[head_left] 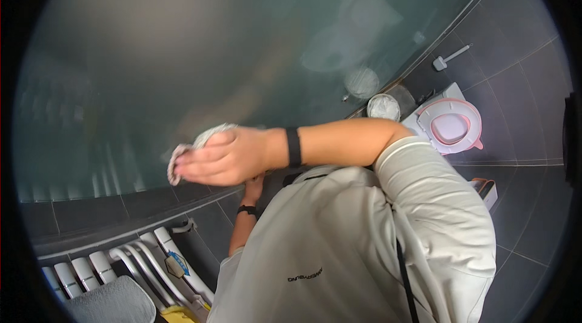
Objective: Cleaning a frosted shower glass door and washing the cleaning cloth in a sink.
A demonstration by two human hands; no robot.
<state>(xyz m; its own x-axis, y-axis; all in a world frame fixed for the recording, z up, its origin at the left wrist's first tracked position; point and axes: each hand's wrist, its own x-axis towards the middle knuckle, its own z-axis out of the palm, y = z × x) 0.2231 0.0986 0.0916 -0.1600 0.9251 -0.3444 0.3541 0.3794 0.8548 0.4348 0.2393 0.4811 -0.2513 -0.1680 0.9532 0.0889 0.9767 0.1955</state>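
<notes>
My right hand (223, 157) holds a pale folded cloth (175, 166) against a large, hazy reflective pane (136, 73). Bits of the cloth show past the fingertips and above the hand. The forearm reaches across from the right, with a black band at the wrist. Below and behind it, my left hand (254, 186) is near the pane's lower edge, partly hidden by my right hand. Whether it grips or rests on something cannot be seen. A dark watch or band is on the left wrist. Blurred reflections of an arm, a toilet and a bin show in the pane.
A white radiator (141, 264) with a grey towel (113, 302) and a yellow cloth (179, 314) stands at lower left. To the right are a lined bin (384, 107), a toilet with a pink-edged seat (450, 125) and a wall-mounted white brush (450, 58). Dark tiles surround them.
</notes>
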